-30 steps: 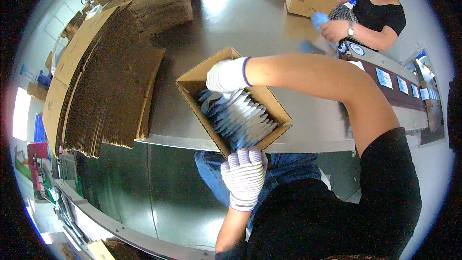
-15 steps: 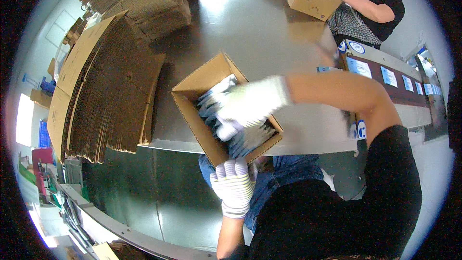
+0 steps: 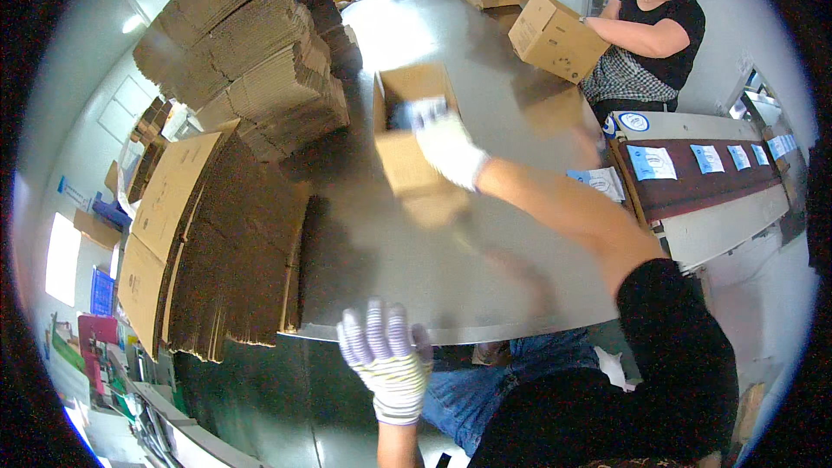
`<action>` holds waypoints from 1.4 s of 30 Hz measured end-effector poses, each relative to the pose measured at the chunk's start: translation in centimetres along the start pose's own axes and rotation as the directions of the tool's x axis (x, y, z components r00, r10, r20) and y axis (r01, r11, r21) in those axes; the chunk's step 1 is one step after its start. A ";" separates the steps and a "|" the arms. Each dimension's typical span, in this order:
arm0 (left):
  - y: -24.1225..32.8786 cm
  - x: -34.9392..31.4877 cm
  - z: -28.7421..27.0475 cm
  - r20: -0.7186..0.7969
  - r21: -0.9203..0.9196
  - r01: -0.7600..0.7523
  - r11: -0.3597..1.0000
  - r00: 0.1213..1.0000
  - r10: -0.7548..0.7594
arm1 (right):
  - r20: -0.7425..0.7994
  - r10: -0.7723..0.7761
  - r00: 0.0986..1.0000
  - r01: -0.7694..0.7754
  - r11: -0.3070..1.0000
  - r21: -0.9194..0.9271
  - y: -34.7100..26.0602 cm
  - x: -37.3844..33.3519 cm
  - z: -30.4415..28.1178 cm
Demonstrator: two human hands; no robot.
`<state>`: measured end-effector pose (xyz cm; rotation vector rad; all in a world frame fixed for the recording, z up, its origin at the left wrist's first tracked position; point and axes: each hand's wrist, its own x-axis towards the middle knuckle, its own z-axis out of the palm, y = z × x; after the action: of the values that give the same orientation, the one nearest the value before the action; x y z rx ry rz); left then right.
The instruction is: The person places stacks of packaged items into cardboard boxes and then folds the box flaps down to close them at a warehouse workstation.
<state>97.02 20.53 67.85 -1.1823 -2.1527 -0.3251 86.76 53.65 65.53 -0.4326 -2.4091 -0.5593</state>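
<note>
Head view: you stand at a grey, shiny worktop (image 3: 416,290), with an open brown box (image 3: 412,169) on it, ahead of you and well in from the near edge. Blue and white packets (image 3: 400,115) show inside the box. Your right hand (image 3: 447,149), in a white glove, reaches out to the box and overlaps its right side at the opening; it is blurred, so you cannot tell whether its fingers are clamped on the box or a packet. Your left hand (image 3: 390,368), in a striped glove, is raised by the near edge, well apart from the box, its fingers spread apart. To your left stands a row of flattened cartons (image 3: 232,251), with taller carton stacks (image 3: 251,61) beyond. To your right, a loose packet (image 3: 600,184) lies beside a dark belt (image 3: 685,192) carrying a line of blue and white pouches (image 3: 653,164). Farther off on the right, a co-worker (image 3: 667,45) in black leans an arm against a closed carton (image 3: 559,39).
</note>
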 end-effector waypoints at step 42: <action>2.1 4.1 -14.7 -0.693 -0.182 -0.296 0.938 0.715 0.091 | -0.013 0.599 0.800 0.113 -0.129 0.985 9.3 -13.1 -8.1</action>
<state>103.45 17.11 81.44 -1.1874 -1.3479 -0.8508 104.69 55.48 65.63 -0.0109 -1.4134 1.2942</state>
